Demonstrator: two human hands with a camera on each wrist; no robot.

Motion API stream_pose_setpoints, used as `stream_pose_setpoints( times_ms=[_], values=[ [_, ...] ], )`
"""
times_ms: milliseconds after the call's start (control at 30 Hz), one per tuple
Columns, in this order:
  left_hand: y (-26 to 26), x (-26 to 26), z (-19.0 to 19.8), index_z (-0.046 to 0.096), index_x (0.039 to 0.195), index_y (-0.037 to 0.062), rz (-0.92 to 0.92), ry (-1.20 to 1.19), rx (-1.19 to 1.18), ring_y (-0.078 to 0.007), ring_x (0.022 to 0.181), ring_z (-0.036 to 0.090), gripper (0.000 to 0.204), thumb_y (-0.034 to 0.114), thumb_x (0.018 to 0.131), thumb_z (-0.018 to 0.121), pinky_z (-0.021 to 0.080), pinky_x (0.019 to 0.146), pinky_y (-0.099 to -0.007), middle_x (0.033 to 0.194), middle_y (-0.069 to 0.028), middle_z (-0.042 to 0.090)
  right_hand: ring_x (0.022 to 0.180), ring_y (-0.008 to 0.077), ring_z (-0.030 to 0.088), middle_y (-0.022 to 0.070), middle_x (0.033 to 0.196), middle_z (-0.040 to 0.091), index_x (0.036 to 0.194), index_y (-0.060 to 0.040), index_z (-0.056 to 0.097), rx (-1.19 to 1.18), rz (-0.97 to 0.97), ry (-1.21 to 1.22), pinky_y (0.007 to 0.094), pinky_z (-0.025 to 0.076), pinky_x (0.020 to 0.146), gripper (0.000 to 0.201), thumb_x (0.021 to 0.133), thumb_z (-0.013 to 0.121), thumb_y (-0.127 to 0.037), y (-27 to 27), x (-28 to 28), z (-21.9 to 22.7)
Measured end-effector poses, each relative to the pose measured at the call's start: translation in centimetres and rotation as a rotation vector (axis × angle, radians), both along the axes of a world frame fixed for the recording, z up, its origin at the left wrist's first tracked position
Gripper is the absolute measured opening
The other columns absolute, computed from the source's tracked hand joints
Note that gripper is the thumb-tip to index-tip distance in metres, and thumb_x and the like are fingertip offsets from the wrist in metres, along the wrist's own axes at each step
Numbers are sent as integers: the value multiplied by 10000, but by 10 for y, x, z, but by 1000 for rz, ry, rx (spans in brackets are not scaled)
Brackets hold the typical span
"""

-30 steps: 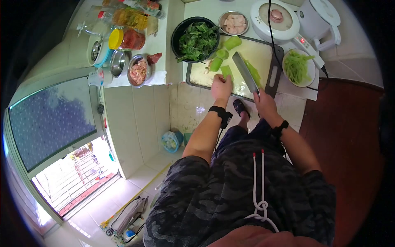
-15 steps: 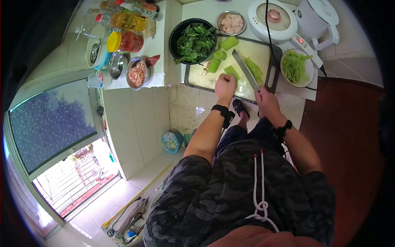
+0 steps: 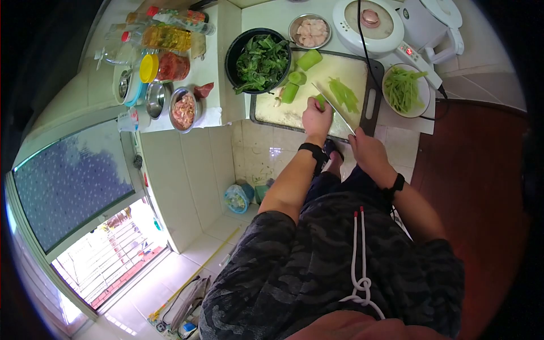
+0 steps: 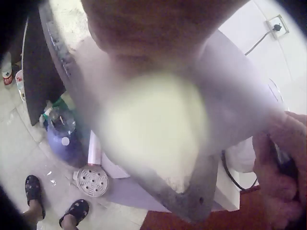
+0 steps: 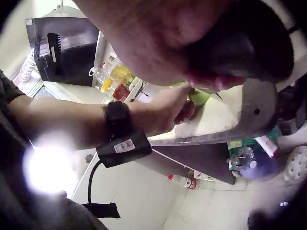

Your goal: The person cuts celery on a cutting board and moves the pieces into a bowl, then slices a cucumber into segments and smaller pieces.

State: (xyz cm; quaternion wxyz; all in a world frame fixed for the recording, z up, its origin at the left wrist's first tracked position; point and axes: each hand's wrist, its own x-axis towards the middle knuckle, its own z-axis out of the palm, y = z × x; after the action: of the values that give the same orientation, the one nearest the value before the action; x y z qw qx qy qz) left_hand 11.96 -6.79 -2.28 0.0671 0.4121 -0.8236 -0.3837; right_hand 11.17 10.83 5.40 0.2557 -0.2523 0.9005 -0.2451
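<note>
Curled fingers of my left hand (image 3: 317, 119) hold a small green vegetable piece (image 3: 321, 102) on the cutting board (image 3: 263, 116). My right hand (image 3: 369, 152) grips the knife handle; the blade (image 3: 341, 116), edge-on in the head view, stands just right of that piece. Thin green slices (image 3: 344, 95) lie right of the blade. Several thicker green chunks (image 3: 289, 92) and a garlic clove (image 3: 277, 102) lie at the board's left. In the right wrist view, the left hand (image 5: 165, 110) is beside the green piece (image 5: 200, 97); the right hand (image 5: 158, 38) largely hides the knife.
A black bowl of leafy greens (image 3: 262, 65) stands left of the board, a bowl of pale meat (image 3: 311, 32) behind it. To the right are a plate of green strips (image 3: 403, 90), a white cooker (image 3: 368, 25) and a kettle (image 3: 433, 25). A black cord hangs over the board's right side.
My left hand has moved right and now holds the green piece. The knife has turned from showing its broad side to nearly edge-on, beside that piece. The slices lie apart from the blade.
</note>
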Motion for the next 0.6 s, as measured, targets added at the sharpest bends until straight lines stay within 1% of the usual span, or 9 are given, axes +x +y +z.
stream_pose_setpoints(
  times_ms=[133,200,267,333,400,500,600],
  values=[
    [4,-1,-8,446,763,69,-1,5,39,-395,566,583,294,279,830,641,458,546,-463,555,-159,555,642,404,645,203,673,642,947,-29,509,44,6,-13,526,502,575,268,970,498,-296,3,-2,-2],
    [1,0,-8,439,753,72,-59,11,4,-403,576,582,299,282,837,635,459,553,-470,559,-166,555,641,406,645,202,673,643,947,-29,511,43,12,-10,526,503,575,266,970,498,-293,-4,-3,-13],
    [2,0,-7,440,754,73,-53,-15,-16,-408,579,580,300,286,838,634,457,553,-472,563,-168,557,644,409,645,203,673,642,943,-25,511,-17,3,47,528,504,578,272,970,494,-295,-15,-8,-28],
    [3,-2,-2,442,755,75,-49,-33,-40,-412,582,578,301,291,839,633,456,553,-474,566,-171,558,645,411,645,206,677,643,946,-22,513,-33,-9,49,530,505,580,274,970,495,-294,-19,-13,-31],
    [4,-3,2,442,762,74,-47,-59,-46,-419,592,580,308,301,839,634,453,555,-478,576,-176,563,646,413,645,209,681,643,948,-20,514,-47,-18,54,531,505,581,275,969,496,-293,-18,-13,-27],
    [5,-2,0,444,772,76,-51,-69,-55,-418,600,585,308,312,843,630,451,558,-482,579,-174,565,659,413,646,217,688,643,954,-15,521,26,-21,-20,529,505,588,279,969,499,-293,-4,-3,-12],
    [6,-2,-2,443,779,80,-49,-72,-56,-415,604,588,305,318,851,619,451,564,-484,573,-170,560,680,415,649,222,695,643,961,-13,526,24,-43,-64,527,506,606,286,970,499,-297,1,-2,-15]
  ],
)
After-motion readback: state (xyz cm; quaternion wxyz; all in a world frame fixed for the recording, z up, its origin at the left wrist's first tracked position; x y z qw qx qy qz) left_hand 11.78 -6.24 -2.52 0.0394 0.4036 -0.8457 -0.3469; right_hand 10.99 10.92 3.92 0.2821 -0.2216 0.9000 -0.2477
